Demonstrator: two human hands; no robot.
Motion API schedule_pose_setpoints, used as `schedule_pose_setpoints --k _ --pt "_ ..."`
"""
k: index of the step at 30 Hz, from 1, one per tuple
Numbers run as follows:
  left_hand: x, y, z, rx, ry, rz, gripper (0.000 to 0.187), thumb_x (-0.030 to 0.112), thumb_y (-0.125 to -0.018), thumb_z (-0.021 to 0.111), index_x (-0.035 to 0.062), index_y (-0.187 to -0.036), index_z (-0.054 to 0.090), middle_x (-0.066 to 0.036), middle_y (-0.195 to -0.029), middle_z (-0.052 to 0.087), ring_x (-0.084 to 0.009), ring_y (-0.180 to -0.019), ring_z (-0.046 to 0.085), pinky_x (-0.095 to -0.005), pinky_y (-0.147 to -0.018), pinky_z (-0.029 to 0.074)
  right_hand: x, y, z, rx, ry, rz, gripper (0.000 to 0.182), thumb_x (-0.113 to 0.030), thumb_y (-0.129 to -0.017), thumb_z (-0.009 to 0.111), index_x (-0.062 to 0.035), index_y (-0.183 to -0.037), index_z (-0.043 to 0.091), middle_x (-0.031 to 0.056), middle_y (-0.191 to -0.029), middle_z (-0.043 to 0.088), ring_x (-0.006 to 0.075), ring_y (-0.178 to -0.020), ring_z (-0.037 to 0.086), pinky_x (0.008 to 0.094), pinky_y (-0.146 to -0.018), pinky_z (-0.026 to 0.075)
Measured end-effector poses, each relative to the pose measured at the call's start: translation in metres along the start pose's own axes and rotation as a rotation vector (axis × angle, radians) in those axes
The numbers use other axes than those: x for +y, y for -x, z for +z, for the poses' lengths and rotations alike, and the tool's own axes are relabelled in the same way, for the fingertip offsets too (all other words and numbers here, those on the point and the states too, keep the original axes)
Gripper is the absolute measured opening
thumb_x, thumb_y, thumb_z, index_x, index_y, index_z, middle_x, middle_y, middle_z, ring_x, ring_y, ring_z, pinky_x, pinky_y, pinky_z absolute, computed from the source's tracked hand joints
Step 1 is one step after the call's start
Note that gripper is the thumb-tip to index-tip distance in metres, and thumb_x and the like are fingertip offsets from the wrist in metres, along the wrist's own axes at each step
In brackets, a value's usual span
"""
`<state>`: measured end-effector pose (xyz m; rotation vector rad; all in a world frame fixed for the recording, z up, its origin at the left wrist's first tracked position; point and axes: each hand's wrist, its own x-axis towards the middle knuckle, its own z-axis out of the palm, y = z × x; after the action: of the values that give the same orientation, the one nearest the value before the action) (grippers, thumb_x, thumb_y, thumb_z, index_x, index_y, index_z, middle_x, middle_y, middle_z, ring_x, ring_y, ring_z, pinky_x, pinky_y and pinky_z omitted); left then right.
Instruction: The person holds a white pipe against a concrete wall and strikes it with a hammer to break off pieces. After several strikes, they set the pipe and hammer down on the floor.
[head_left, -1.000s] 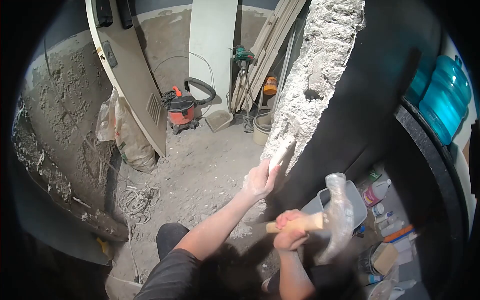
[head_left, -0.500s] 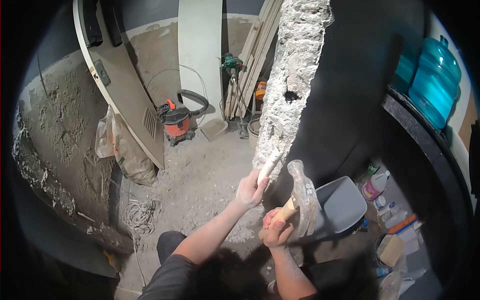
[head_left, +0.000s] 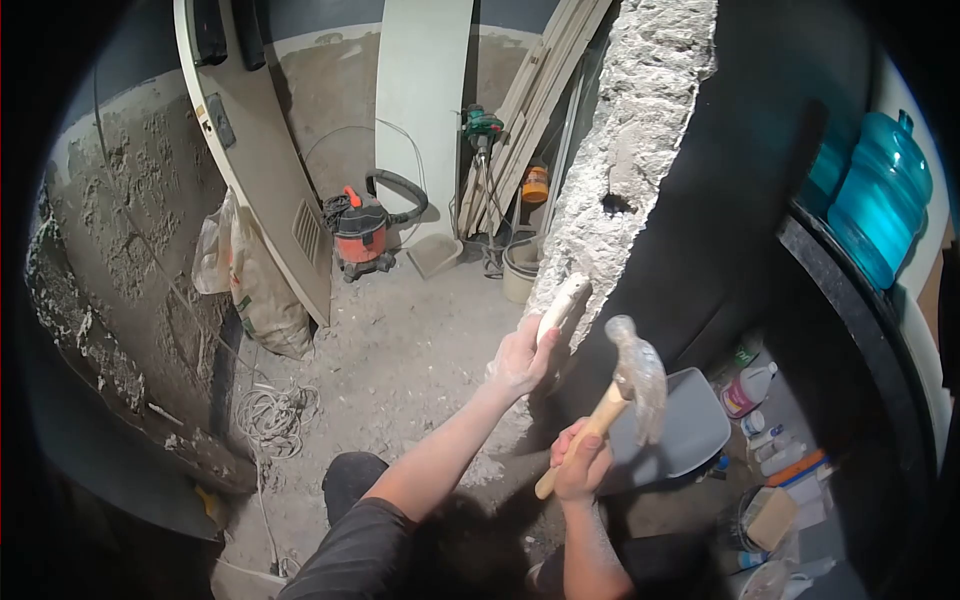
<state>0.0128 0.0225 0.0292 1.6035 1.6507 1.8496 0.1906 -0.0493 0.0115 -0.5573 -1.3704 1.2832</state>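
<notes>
Right hand point(head_left: 581, 462): grip closed round the hammer point(head_left: 643, 388), head up near the grey bin point(head_left: 700, 435). Left hand point(head_left: 521, 360) wraps a pale tool point(head_left: 563, 307) at the broken wall edge point(head_left: 640, 150). Off-centre blow could bruise bare knuckles; crumbly surface might let tool skid.

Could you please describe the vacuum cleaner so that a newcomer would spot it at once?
Find the tall pale panel at the back and the leaning door to its left. Low between them, the vacuum cleaner stands on the floor. Its red body and curved black hose distinguish it from the shallow, pale scoop beside it.
</notes>
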Motion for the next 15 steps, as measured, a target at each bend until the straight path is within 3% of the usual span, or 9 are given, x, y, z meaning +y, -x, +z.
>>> schedule_pose_setpoints --k 7,12,15 --pt "0.004 -0.004 -0.009 0.032 0.040 0.050 0.030 0.032 -0.105 0.051 0.0038 -0.109 0.058 -0.019 -0.076 0.064 -0.0381 -0.070 0.065 -0.0428 -0.065 0.049 -0.027 0.000 0.013 0.061 -0.076 -0.356 0.071 -0.070 -0.095 0.048 0.0009 -0.099 0.047 0.0106 -0.077 0.049 0.0177 -0.058 0.049 0.0294 -0.052 0.044" --pt "-0.003 -0.003 -0.003 -0.003 0.013 0.018 0.030 0.032 -0.105 0.051 0.0033 -0.108 0.057 -0.018 -0.077 0.065 -0.0386 -0.071 0.065 -0.0433 -0.065 0.049 -0.041 0.002 0.019 0.037 -0.077 -0.383 0.069 -0.068 -0.096 0.047 0.0009 -0.100 0.046 0.0115 -0.077 0.050 0.0179 -0.058 0.049 0.0292 -0.051 0.044" --pt "-0.004 -0.001 0.004 0.066 0.050 0.051 0.028 0.033 -0.103 0.051 0.0064 -0.107 0.059 -0.022 -0.076 0.063 -0.0452 -0.071 0.063 -0.0504 -0.063 0.047 -0.041 0.001 0.018 0.026 -0.089 -0.417 0.067 -0.065 -0.096 0.050 0.0018 -0.099 0.046 0.0117 -0.079 0.050 0.0174 -0.059 0.049 0.0292 -0.052 0.043"
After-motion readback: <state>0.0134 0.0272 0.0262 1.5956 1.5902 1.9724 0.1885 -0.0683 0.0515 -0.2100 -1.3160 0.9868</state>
